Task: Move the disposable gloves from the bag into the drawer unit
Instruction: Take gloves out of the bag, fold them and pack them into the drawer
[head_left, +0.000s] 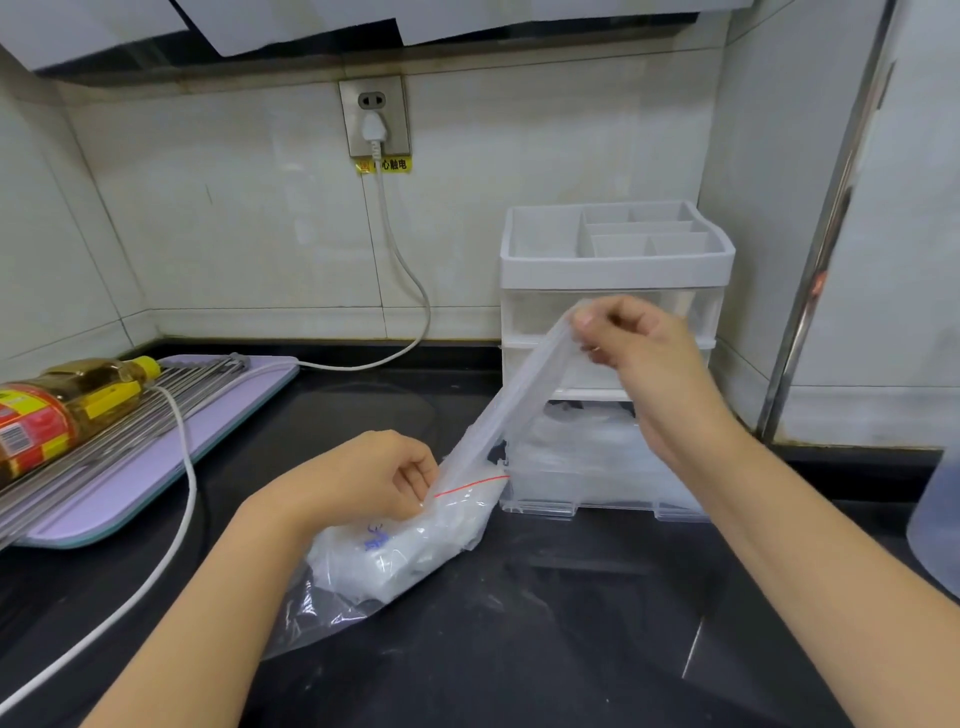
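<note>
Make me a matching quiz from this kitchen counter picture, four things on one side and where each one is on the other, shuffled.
1 oil bottle
2 white plug
3 glove
4 zip bag

A pinched by the right hand
B lying on the metal rack
C in the wall socket
D held at its mouth by the left hand

Pairs: 1-B, 2-C, 3-A, 4-D.

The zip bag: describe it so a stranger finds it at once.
On the black countertop, before the white drawer unit, lies a clear zip bag, its mouth gripped by the left hand. Only it bears a red seal line and blue print.
</note>
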